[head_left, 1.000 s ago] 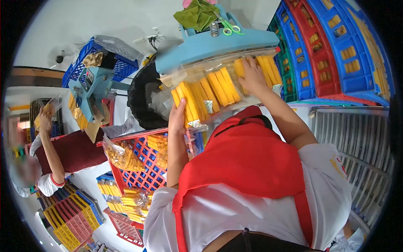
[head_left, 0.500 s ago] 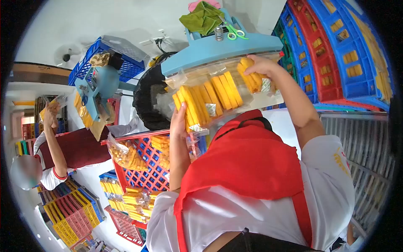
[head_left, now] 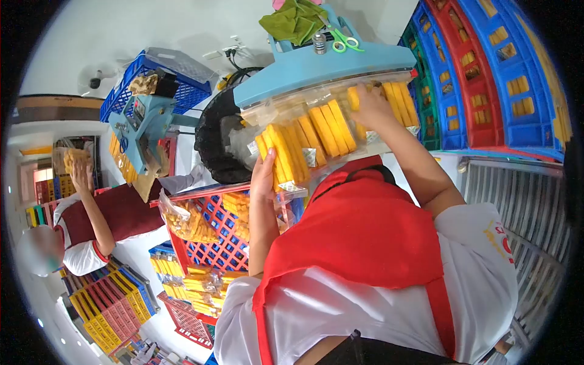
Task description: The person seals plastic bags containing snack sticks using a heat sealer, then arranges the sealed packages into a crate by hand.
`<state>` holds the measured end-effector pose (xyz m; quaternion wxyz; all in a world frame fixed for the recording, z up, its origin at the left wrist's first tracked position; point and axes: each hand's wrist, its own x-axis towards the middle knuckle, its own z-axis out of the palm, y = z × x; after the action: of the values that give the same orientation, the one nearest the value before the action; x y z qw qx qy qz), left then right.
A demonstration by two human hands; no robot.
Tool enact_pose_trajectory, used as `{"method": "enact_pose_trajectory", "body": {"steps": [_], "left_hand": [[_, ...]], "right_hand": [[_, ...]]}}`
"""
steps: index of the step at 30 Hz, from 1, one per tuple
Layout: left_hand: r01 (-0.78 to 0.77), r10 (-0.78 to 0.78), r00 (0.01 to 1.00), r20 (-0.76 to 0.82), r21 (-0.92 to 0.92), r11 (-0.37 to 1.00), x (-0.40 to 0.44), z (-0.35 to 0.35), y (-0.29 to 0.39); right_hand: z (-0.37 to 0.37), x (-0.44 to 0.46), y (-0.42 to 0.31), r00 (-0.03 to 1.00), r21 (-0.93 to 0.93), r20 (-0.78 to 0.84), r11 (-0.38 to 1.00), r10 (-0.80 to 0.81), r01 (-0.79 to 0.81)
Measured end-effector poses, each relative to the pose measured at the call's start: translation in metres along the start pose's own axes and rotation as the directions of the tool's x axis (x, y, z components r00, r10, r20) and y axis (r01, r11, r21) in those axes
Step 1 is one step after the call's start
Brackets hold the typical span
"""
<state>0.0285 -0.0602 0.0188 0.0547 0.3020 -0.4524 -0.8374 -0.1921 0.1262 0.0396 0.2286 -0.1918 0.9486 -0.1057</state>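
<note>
My left hand (head_left: 263, 177) is closed around the near edge of the leftmost clear bag of yellow sticks (head_left: 285, 157). Further right along the row, the fingers of my right hand (head_left: 372, 111) are curled over another bag of yellow sticks (head_left: 354, 97), which they partly hide. Between my hands lie more bagged yellow sticks (head_left: 331, 129) with small white labels. One bag (head_left: 400, 102) sits just right of my right hand. The bags' far ends lie along the front of a light-blue sealing machine (head_left: 322, 72).
Green-handled scissors (head_left: 347, 42) and a green cloth (head_left: 293, 23) rest on the machine. Left of it stands a black-lined bin (head_left: 213, 149). A red crate (head_left: 213, 258) holds filled bags below. Stacked crates (head_left: 471, 79) rise at right. A co-worker (head_left: 112, 213) stands at left, one hand raised.
My right hand has moved left and slightly down, and a bag now shows to its right. My left hand stays at the leftmost bag. The co-worker's raised hand has shifted slightly.
</note>
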Motion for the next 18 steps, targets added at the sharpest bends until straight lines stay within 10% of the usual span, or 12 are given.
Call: {"method": "enact_pose_trajectory", "body": {"steps": [4,6,15,18], "left_hand": [[0.002,-0.002,1.0,0.013,-0.001,1.0,0.004,0.011,0.005],[0.013,-0.013,0.999,0.029,0.003,1.0,0.008,0.008,0.004],[0.006,-0.003,0.998,0.067,-0.05,0.999,0.009,0.014,0.006],[-0.009,0.012,0.998,0.069,-0.044,0.999,0.008,0.015,0.008]], "right_hand": [[0.031,0.022,0.025,0.979,0.405,-0.186,0.914,0.083,0.0],[0.045,0.039,0.039,0.979,0.765,-0.152,0.643,0.133,0.031],[0.035,0.067,0.033,0.984,0.986,0.041,0.155,0.175,-0.068],[0.03,0.067,0.03,0.976,0.962,0.078,0.241,0.201,-0.126]]}}
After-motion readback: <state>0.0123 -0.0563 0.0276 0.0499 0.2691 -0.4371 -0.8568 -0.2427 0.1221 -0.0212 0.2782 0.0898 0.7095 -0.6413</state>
